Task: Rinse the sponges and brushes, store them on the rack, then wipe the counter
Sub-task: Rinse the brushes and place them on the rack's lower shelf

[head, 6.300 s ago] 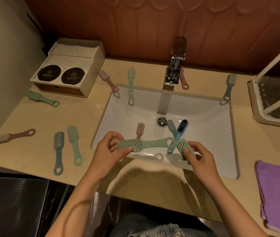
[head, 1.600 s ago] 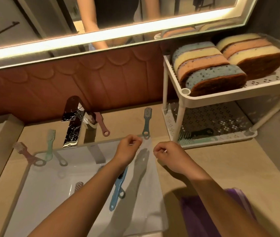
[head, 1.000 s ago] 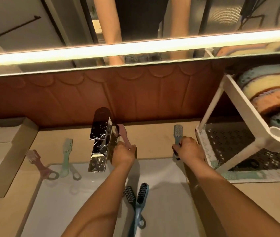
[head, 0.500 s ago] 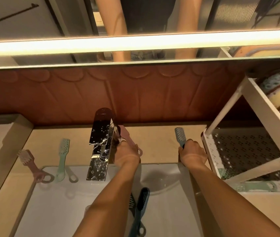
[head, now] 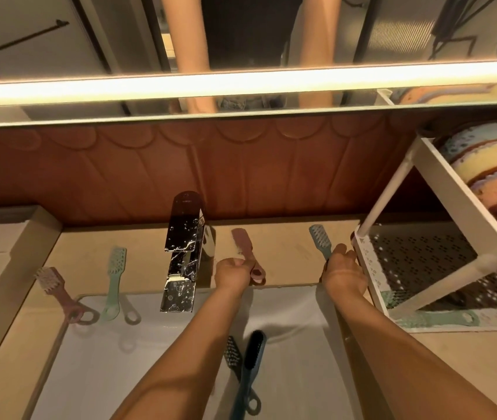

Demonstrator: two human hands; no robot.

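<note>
Seen from the head camera, the left hand (head: 232,274) sits just below centre, fingers curled round the handle of a pink brush (head: 242,245) whose head points to 12 o'clock; whether the brush is off the counter (head: 283,253) I cannot tell. At 3 o'clock of it, the right hand (head: 344,275) is closed round the handle of a teal brush (head: 320,239), its bristled head sticking out toward 11 o'clock. The wet chrome faucet (head: 184,253) stands close at 9 o'clock of the left hand. The white rack (head: 459,192) crowds the right hand: its lower shelf corner is just beside the knuckles at 3 o'clock. The upper shelf holds stacked sponges (head: 495,168); a green brush (head: 435,318) lies on the lower shelf near its front edge. Both forearms reach over the white sink (head: 119,374). In the basin, at 6 o'clock of the left hand, a blue brush (head: 250,368) lies across a grey brush (head: 232,356), which the left forearm partly covers. On the sink's far rim, at 9 o'clock of the faucet, lie a mint brush (head: 115,280) and a mauve brush (head: 56,291). A cardboard box (head: 10,268) fills the left edge.
</note>
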